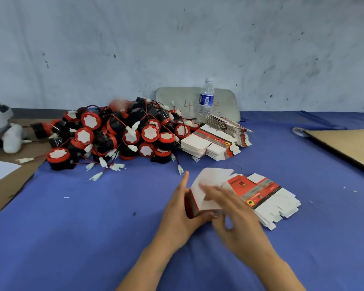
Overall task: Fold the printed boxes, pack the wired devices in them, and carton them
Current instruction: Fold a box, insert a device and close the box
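Note:
My left hand (180,208) grips a partly folded red-and-white printed box (204,185) from its left side and underneath, forefinger stretched up along it. My right hand (231,208), blurred by motion, lies across the box's white flap with fingers fairly straight. Right beside the box a small stack of flat printed boxes (267,198) rests on the blue cloth (93,217). A bigger heap of flat boxes (216,141) sits farther back. A heap of red-and-black wired devices (118,133) with white connectors fills the left middle.
A water bottle (206,99) stands at the back against a grey board (177,97) leaning on the wall. Brown cardboard sheets lie at the right edge (345,145) and at the left (13,169). A tape roll (299,131) lies at the far right.

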A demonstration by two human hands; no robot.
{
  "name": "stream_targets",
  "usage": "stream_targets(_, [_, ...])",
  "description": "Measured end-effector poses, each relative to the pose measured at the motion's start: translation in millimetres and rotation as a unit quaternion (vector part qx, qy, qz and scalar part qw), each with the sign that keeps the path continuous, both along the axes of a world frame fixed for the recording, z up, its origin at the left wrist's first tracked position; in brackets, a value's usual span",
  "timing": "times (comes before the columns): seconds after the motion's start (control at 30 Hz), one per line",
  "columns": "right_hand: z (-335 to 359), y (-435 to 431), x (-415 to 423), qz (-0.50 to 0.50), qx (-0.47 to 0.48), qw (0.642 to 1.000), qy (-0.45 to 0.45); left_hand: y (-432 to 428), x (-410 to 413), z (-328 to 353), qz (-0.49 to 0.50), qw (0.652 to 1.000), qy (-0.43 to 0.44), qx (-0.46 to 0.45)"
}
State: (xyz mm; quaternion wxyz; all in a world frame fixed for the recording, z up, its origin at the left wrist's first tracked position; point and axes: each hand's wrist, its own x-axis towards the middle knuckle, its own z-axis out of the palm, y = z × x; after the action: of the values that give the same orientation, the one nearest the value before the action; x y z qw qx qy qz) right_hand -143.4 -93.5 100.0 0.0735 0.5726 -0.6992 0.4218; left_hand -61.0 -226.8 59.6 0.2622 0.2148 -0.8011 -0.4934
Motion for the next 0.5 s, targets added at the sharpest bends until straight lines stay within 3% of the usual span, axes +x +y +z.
stream_targets(0.1, [24.9,-7.6,-1.0,-0.084,-0.14,0.986,0.032,-10.5,3.9,0.6,0.074,0.997,0.007,-0.032])
stream_targets(0.17, [45.7,-30.7,-0.6,-0.099,-0.137,0.985,0.035,-13.6,5.0,-0.2,0.119,0.992,-0.005,-0.032])
stream_targets(0.3, [82.7,-105.8,4.2,-0.076,-0.025,0.995,-0.052,-11.5,3.4,1.1,0.133,0.991,-0.014,-0.03])
stream_targets(0.4, [100.0,-169.2,-5.0,-0.093,0.087,0.992,-0.012,-11.3,1.9,1.0,0.143,0.988,-0.03,-0.044])
stream_targets(0.5, [103.1,-222.5,-17.0,-0.094,0.246,0.965,0.006,-11.2,2.4,0.7,0.131,0.989,-0.043,-0.048])
